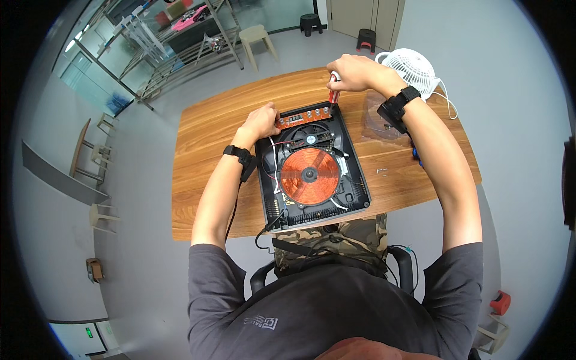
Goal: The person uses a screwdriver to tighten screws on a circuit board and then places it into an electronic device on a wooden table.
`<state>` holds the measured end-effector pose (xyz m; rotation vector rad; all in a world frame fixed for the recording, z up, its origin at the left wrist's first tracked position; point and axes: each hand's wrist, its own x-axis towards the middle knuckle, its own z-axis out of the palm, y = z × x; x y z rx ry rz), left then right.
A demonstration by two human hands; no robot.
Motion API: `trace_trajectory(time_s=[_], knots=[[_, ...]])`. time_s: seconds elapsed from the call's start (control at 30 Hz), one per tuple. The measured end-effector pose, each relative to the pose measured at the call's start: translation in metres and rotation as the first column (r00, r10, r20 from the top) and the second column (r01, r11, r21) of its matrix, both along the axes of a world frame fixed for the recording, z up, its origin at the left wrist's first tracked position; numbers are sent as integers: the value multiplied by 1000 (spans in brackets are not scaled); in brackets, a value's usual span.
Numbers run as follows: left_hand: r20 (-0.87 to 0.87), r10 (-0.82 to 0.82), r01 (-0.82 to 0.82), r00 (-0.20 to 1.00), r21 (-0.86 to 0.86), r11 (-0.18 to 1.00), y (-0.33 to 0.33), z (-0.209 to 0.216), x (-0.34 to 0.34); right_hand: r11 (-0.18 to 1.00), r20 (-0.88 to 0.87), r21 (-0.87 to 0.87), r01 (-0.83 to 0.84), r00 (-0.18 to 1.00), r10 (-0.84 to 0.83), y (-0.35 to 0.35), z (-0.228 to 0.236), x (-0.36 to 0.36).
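circuit board (305,118), left hand (261,122) touching its end, grip unclear, right hand (353,72) gripping screwdriver (333,96)

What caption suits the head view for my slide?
Right hand holds screwdriver at right end of orange circuit board; left hand at its left end.

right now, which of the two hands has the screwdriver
The right hand, gripping the red-and-white screwdriver at the right end of the orange circuit board; the left hand is at the board's left end, with no tool visible.
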<state>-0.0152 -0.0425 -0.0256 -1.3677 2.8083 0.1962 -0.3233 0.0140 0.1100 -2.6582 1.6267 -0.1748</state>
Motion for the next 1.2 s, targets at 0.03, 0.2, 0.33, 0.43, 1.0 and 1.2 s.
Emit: trace_trajectory(time_s=[0.03,0.2,0.33,0.43,1.0,1.2], knots=[[-13,-8,8,1000,6,1000,-3,0,0,1000,4,-3,-7,1000,7,0,0,0],[-70,-39,41,997,38,998,-15,-7,0,999,-21,20,51,999,-50,4,17,5],[-125,-80,77,989,-29,997,-20,-20,10,997,-21,27,69,997,-68,9,34,12],[-92,-59,60,994,14,998,-17,-12,4,997,13,15,82,997,-82,13,35,12],[-69,-28,27,997,-13,1000,-9,-7,6,998,36,-44,-46,998,48,7,40,34],[-256,-23,51,966,103,993,-23,3,44,993,15,-42,-111,994,111,-5,40,64]])
